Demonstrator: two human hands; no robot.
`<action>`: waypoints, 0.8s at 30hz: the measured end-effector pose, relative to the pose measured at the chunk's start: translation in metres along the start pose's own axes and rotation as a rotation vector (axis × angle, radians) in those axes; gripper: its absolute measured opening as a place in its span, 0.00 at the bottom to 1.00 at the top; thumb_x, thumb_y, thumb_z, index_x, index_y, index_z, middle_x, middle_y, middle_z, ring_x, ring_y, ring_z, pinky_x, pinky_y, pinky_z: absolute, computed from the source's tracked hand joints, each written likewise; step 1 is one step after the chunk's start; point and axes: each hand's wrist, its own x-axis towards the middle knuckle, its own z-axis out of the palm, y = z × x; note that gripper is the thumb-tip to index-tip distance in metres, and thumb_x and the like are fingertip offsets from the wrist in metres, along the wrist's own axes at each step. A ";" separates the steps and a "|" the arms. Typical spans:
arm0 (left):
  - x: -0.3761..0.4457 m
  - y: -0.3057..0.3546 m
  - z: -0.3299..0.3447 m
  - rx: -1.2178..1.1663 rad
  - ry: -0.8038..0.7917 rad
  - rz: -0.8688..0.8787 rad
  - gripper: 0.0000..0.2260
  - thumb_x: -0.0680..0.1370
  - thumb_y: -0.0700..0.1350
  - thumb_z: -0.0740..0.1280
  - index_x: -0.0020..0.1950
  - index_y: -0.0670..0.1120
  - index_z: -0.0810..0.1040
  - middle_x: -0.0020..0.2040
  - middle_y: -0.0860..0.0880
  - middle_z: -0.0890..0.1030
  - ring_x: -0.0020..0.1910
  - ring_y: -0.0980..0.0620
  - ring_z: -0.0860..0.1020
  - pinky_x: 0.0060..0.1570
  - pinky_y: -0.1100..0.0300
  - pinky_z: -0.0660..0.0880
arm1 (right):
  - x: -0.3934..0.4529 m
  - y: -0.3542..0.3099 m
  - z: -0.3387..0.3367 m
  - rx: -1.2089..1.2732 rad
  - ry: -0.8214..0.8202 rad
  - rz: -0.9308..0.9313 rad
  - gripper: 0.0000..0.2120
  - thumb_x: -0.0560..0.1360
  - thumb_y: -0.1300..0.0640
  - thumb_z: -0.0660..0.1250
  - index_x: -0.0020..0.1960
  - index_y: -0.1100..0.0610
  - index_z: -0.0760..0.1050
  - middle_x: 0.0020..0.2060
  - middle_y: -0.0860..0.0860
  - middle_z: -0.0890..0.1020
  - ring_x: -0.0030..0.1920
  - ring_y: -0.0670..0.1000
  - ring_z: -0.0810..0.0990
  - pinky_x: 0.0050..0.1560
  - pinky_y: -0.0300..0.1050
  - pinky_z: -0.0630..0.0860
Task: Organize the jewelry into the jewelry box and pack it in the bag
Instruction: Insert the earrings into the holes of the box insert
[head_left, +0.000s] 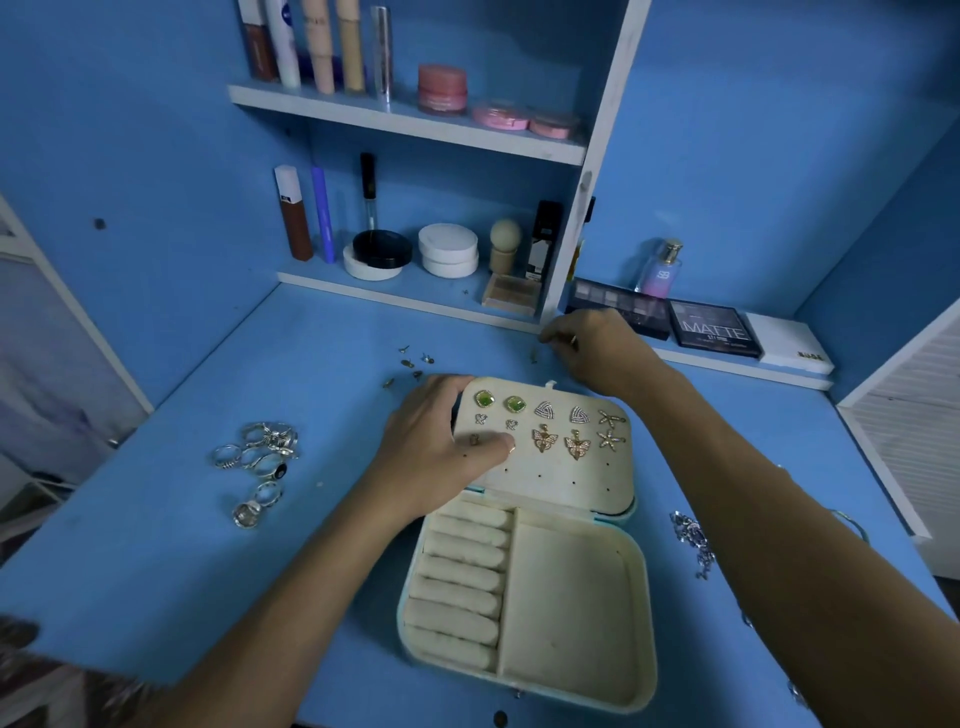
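Note:
A cream jewelry box (571, 597) lies open on the blue desk, its ring rolls bare. Its raised lid panel (561, 478) carries several earrings: green squares, triangles, starfish and butterflies. My left hand (441, 441) grips the lid's left edge, thumb pressing the panel beside a small earring. My right hand (597, 348) reaches behind the lid with curled fingers at a small piece on the desk; what it pinches is hidden. Several silver rings (260, 462) lie left of the box. Loose earring backs (413, 364) are scattered behind it.
A silver chain (693, 540) lies on the desk right of the box. Shelves at the back hold cosmetics, jars and tubes (447, 249). Eyeshadow palettes (714, 327) and a perfume bottle (660, 270) sit on the right ledge. No bag is in view.

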 end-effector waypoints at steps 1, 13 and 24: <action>0.000 0.000 0.000 0.004 -0.002 0.000 0.28 0.66 0.60 0.68 0.64 0.56 0.72 0.60 0.60 0.73 0.63 0.58 0.70 0.68 0.49 0.67 | 0.002 0.001 0.002 -0.013 -0.006 -0.011 0.13 0.80 0.61 0.63 0.59 0.55 0.82 0.55 0.55 0.84 0.52 0.55 0.82 0.53 0.37 0.72; 0.001 -0.001 0.000 0.006 0.000 -0.012 0.26 0.66 0.60 0.69 0.63 0.56 0.73 0.58 0.62 0.74 0.61 0.58 0.72 0.67 0.49 0.68 | 0.012 -0.006 0.001 -0.194 -0.101 -0.039 0.13 0.81 0.60 0.63 0.61 0.53 0.82 0.59 0.55 0.81 0.59 0.57 0.78 0.61 0.50 0.76; 0.002 -0.002 0.001 0.007 -0.001 -0.016 0.28 0.65 0.60 0.69 0.64 0.55 0.73 0.59 0.61 0.74 0.62 0.57 0.72 0.66 0.48 0.69 | 0.015 -0.003 0.009 -0.179 -0.057 0.010 0.10 0.79 0.60 0.64 0.55 0.53 0.83 0.53 0.55 0.83 0.53 0.58 0.80 0.55 0.51 0.78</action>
